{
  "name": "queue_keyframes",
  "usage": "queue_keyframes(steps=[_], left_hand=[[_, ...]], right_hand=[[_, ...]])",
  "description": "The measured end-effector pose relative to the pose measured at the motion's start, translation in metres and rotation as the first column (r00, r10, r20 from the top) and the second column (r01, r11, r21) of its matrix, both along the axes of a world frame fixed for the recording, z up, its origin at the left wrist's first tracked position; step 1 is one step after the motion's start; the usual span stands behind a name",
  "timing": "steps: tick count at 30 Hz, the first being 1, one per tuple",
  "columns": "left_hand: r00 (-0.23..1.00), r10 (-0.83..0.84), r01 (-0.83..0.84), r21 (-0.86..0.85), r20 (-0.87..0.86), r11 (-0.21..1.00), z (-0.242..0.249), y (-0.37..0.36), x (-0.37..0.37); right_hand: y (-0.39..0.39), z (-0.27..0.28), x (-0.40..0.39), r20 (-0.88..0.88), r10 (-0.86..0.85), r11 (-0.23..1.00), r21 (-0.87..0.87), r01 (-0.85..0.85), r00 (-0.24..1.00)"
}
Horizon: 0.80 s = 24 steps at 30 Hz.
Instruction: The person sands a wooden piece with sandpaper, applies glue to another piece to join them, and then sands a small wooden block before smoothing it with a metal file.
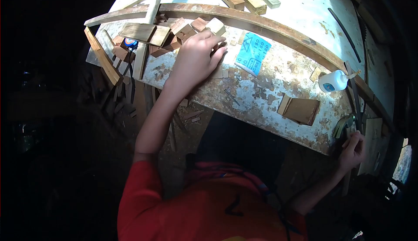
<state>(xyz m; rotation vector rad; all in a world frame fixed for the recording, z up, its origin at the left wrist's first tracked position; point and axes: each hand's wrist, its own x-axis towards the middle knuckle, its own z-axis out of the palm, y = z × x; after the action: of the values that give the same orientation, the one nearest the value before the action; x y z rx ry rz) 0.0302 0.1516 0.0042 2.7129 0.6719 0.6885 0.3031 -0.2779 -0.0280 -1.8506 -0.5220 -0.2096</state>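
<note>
1. Beside the bent left hand (201, 51), its grip hidden, a pale block (215, 26) is placed: likely light, stiff, best held by its sides.
2. The hammer (344, 126), probably head-heavy, is pinched by its handle in the right hand (353, 151).
3. Between the hands, a blue sheet (253, 55) is laid; beyond, reach is crossed by a wooden rail (270, 25).

The table (244, 92) looks rough, its pale surface patchy and flaking. The blocks (215, 26) and long strip (196, 8) are matt wood. The bottle (333, 82) is smooth plastic, the blue sheet (254, 53) paper, the shirt (191, 210) matt cloth, and the hammer's head (342, 127) shiny metal.
</note>
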Motion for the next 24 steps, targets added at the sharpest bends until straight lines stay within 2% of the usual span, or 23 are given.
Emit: queue_keyframes(steps=[3,4,10,13,15,17,19,22,23,24], left_hand=[[0.993,-0.01,0.02,0.079,-0.121,0.997,-0.001,0.006,0.02],[0.981,-0.019,0.021,0.01,-0.193,1.0,0.0,0.008,0.025],[0.971,0.003,0.001,0.014,-0.239,1.0,-0.001,0.013,0.031],[0.983,0.0,-0.006,-0.031,-0.184,0.999,0.002,0.011,0.032],[0.987,-0.015,0.005,-0.064,-0.159,0.998,0.002,0.008,0.03],[0.996,-0.041,0.048,0.105,-0.074,0.993,-0.003,0.0,0.019],[0.993,-0.104,0.101,0.069,0.053,0.993,0.009,-0.011,0.01],[0.996,-0.047,0.042,-0.064,-0.075,0.997,0.038,-0.013,-0.013],[0.987,-0.016,0.022,-0.039,0.16,0.999,0.044,-0.013,-0.021],[0.961,0.052,-0.051,-0.012,0.271,0.999,0.044,-0.002,-0.034]], right_hand=[[-0.006,-0.001,-0.001,-0.02,0.04,0.999,-0.035,-0.04,0.999],[-0.009,-0.002,-0.002,-0.033,0.055,0.997,-0.043,-0.056,0.998],[-0.017,-0.016,-0.005,-0.057,0.047,0.997,-0.052,-0.05,0.997],[-0.007,-0.015,-0.009,-0.065,0.004,1.0,-0.022,-0.005,0.998],[-0.005,-0.015,-0.008,-0.067,0.034,0.999,-0.031,-0.036,0.997],[-0.001,-0.014,-0.006,-0.085,0.046,0.998,-0.048,-0.051,0.995],[0.002,-0.018,-0.003,-0.076,0.03,0.998,-0.055,-0.034,0.997],[0.009,-0.017,0.0,-0.113,0.057,0.998,-0.033,-0.061,0.992],[0.011,-0.016,0.0,-0.14,0.058,0.998,-0.024,-0.062,0.988],[0.015,-0.02,0.003,-0.098,0.074,0.997,0.011,-0.074,0.992]])
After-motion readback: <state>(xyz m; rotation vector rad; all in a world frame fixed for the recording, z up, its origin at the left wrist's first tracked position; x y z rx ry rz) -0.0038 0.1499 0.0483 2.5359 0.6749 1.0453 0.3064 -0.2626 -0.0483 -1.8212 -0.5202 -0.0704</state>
